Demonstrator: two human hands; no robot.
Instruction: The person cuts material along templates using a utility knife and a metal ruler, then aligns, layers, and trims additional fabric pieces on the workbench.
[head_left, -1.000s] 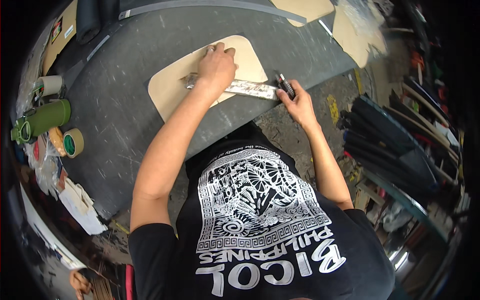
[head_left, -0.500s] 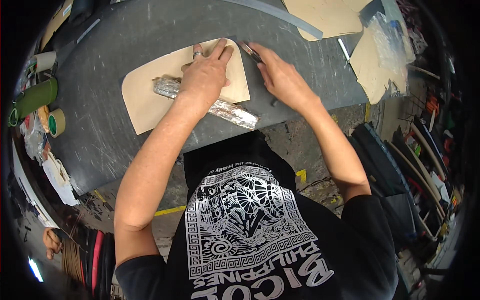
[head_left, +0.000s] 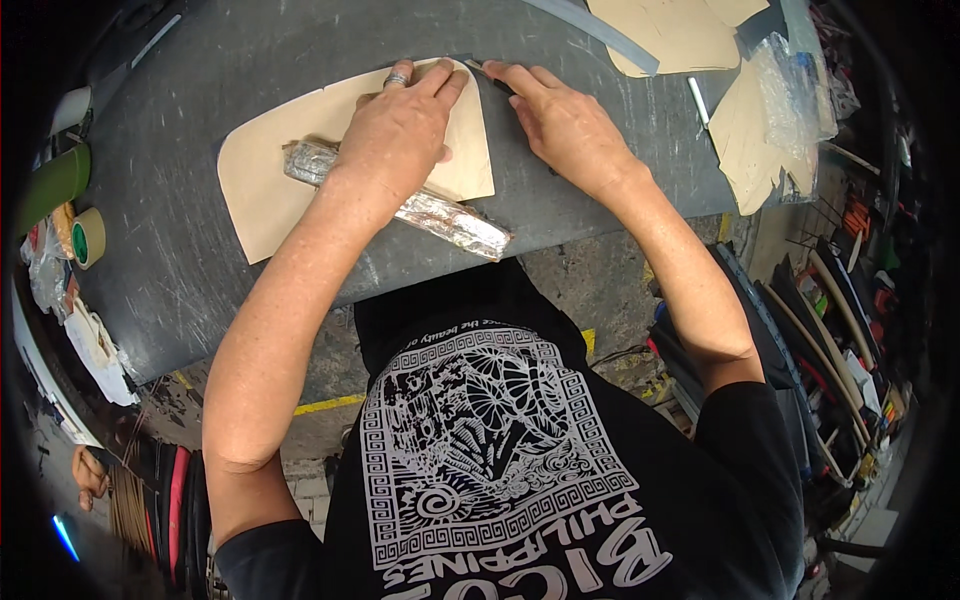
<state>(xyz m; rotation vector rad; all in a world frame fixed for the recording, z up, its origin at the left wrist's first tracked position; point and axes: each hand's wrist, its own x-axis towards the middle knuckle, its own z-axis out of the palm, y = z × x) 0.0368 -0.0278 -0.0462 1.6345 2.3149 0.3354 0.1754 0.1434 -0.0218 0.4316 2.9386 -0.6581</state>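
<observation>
A tan card pattern (head_left: 270, 190) with rounded corners lies flat on the grey worktable. My left hand (head_left: 400, 135) presses down on it with fingers outstretched, a ring on one of them. Under my left wrist, a bar wrapped in shiny clear plastic (head_left: 455, 222) rests slantwise across the card and past its near edge. My right hand (head_left: 575, 130) is closed around a slim cutter knife (head_left: 497, 82), its tip close to the card's far right corner. Most of the knife's handle is hidden by my fingers. A thin dark edge shows along the card's far side.
More tan card pieces (head_left: 660, 35) lie at the far right, near a white stick (head_left: 698, 103) and crumpled clear plastic (head_left: 795, 95). Tape rolls (head_left: 88, 238) and a green roll (head_left: 50, 188) sit at the left edge. A grey strip (head_left: 600, 35) lies at the back.
My right hand and the knife have moved slightly away from me and left, round the card's far right corner. My left hand still presses on the card. The view has shifted a little.
</observation>
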